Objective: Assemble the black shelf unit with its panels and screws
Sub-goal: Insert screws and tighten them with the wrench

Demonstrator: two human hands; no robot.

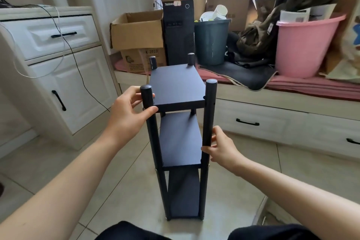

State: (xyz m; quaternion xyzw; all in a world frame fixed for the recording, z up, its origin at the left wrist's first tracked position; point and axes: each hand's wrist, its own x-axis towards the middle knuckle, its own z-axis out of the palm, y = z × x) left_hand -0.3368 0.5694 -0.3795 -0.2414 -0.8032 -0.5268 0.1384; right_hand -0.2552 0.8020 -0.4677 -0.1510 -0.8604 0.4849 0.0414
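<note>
Two hands gripping black shelf unit (178, 91), left hand (126, 115) curled round near-left post (151, 122), right hand (222, 149) pinching near-right post (209, 115)

One view only, head-worn, wide-angle with bent edges. Looks forward and steeply down from above the person's lap; knees at the bottom edge, both forearms entering from the lower corners. The shelf unit (181, 134) stands near and centred, seen from above its top panel down to its feet on the tiled floor (109, 177). Far side reaches the bench (292, 91) and the boxes on it, white cabinet (58, 68) at left. No second view to overlap.
</note>
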